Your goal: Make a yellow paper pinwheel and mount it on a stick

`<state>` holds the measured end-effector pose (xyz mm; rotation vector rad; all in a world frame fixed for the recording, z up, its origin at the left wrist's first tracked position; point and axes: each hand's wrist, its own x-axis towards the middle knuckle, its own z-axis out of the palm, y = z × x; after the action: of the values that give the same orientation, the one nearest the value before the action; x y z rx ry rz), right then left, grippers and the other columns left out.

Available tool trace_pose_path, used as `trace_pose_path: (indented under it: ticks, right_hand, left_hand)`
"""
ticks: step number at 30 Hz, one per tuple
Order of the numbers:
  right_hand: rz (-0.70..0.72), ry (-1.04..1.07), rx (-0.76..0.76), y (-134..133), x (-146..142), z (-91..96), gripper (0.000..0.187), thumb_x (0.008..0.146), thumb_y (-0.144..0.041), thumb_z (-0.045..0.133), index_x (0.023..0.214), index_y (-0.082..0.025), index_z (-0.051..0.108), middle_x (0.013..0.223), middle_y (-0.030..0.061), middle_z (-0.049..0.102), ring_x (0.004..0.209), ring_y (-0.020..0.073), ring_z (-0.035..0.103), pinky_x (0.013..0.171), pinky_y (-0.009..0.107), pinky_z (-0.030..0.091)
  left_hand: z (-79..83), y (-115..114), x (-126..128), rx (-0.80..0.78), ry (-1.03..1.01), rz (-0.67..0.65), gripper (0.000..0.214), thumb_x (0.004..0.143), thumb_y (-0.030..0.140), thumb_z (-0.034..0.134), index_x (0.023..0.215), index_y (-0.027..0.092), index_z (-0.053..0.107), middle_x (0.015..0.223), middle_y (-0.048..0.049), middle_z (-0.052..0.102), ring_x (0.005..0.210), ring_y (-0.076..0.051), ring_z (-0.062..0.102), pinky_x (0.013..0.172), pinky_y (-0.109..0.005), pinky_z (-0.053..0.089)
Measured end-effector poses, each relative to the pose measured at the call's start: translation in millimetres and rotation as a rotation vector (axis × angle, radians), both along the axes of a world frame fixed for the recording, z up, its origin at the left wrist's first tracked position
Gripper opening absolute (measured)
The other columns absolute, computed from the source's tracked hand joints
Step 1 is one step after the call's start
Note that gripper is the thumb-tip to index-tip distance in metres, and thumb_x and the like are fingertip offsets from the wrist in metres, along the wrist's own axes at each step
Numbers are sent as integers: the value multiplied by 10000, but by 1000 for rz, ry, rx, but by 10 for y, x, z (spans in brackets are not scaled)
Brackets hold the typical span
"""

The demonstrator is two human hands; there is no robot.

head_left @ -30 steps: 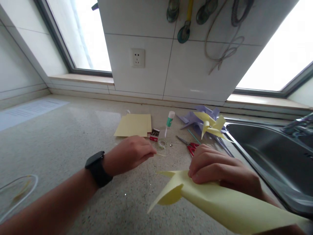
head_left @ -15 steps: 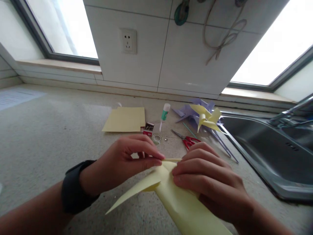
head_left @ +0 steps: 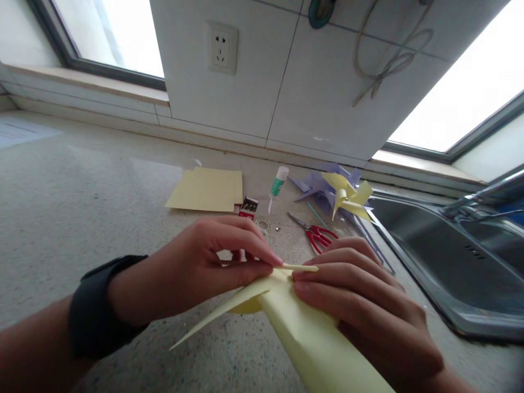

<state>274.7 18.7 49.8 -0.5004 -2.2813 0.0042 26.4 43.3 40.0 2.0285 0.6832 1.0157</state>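
Note:
Both hands are closed on a sheet of pale yellow paper (head_left: 305,333), cut and bent into curved flaps, held above the counter. My left hand (head_left: 229,254), with a black band on the wrist, pinches a narrow pale yellow edge or strip (head_left: 301,267) at the top between thumb and index finger. On the right side, my right hand (head_left: 364,295) grips the paper with its fingers over the front; its thumb is hidden. One pointed flap hangs down to the left below my left hand.
Behind the hands lie yellow sheets (head_left: 204,191), a small red box (head_left: 248,207) of metal bits, a clear tape roll (head_left: 262,226), a glue stick (head_left: 279,183) and red-handled scissors (head_left: 318,237). A yellow pinwheel (head_left: 347,199) rests over purple ones (head_left: 315,185) beside the sink (head_left: 413,240).
My right fingers have come back from the top edge, so more of the narrow yellow strip shows between the hands. The camera view has tilted slightly. Both hands keep hold of the paper.

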Motion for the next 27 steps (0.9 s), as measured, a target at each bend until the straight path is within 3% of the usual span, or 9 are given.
trace_pose_path:
  ticks: [11,17,23,27]
  right_hand:
    - [-61,50,34,3,-34,-11,226,901,-33,569,1025,-160,710,902,74,730,817,204,673,741,403,536]
    - [-72,117,47,3,-47,-92,163,878,-88,670,1010,-160,731,887,66,675,802,209,648,716,415,532]
    - [-108,132,30,19,-13,-159,252,796,-34,723,996,-184,753,982,59,599,868,215,617,717,402,535]
    - [-102,110,32,12,-21,-132,287,784,11,660,985,-177,739,1035,65,631,887,202,615,745,390,534]
  left_hand:
    - [33,-2,-7,44,19,-18,131,937,195,667,1001,206,780,895,-32,722,827,-126,667,737,-225,529]
    - [41,-2,2,61,16,-16,132,930,167,670,988,210,781,871,-6,715,809,-107,665,735,-203,525]
    - [43,-11,-9,67,49,-18,149,934,159,658,1005,203,782,870,-12,703,801,-108,657,714,-191,519]
    - [52,-13,-18,88,63,-36,153,939,144,651,1009,189,780,881,-18,702,802,-97,651,717,-179,513]
